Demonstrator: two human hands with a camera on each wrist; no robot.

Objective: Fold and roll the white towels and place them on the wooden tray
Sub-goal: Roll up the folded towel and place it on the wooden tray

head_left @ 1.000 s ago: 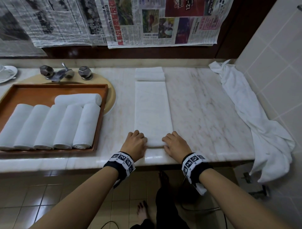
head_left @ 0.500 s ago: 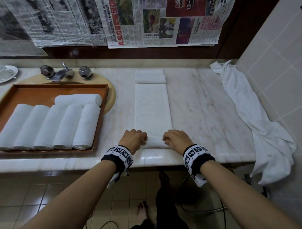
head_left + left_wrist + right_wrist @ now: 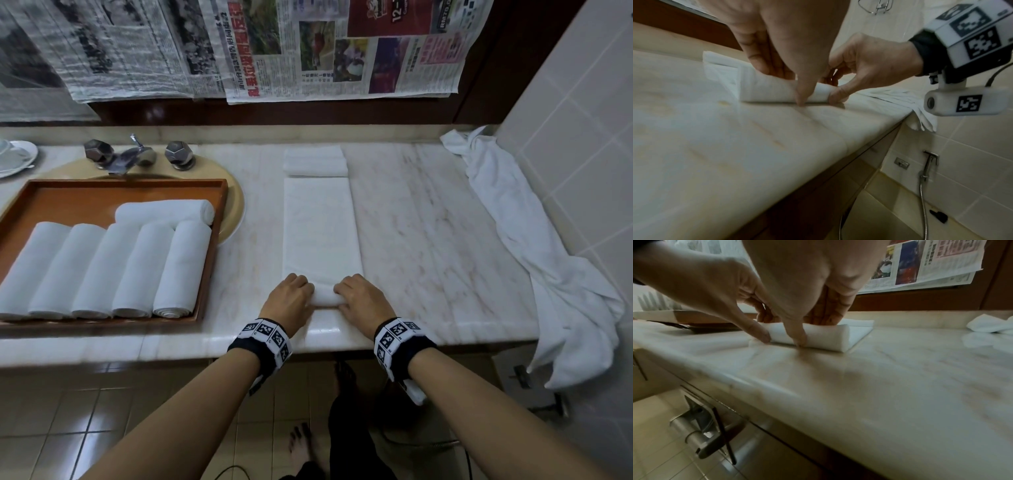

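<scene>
A long folded white towel (image 3: 320, 226) lies lengthwise on the marble counter (image 3: 428, 240). Its near end is wound into a small roll (image 3: 325, 298). My left hand (image 3: 291, 296) and right hand (image 3: 358, 298) curl over the roll's two ends. In the left wrist view the left hand (image 3: 789, 86) has its thumb at the front of the roll (image 3: 766, 93) and its fingers on top. In the right wrist view the right hand (image 3: 812, 329) holds the roll (image 3: 826, 339) the same way. The wooden tray (image 3: 219, 205) at left holds several rolled towels (image 3: 102, 270).
A folded towel (image 3: 315, 161) lies beyond the strip's far end. A loose white towel (image 3: 534, 246) drapes along the right wall and over the counter edge. The tray sits over a sink with a faucet (image 3: 132, 157). A white dish (image 3: 17, 159) stands at far left.
Both hands have moved away from me along the strip, winding its near end into a thicker roll. The flat part has grown shorter.
</scene>
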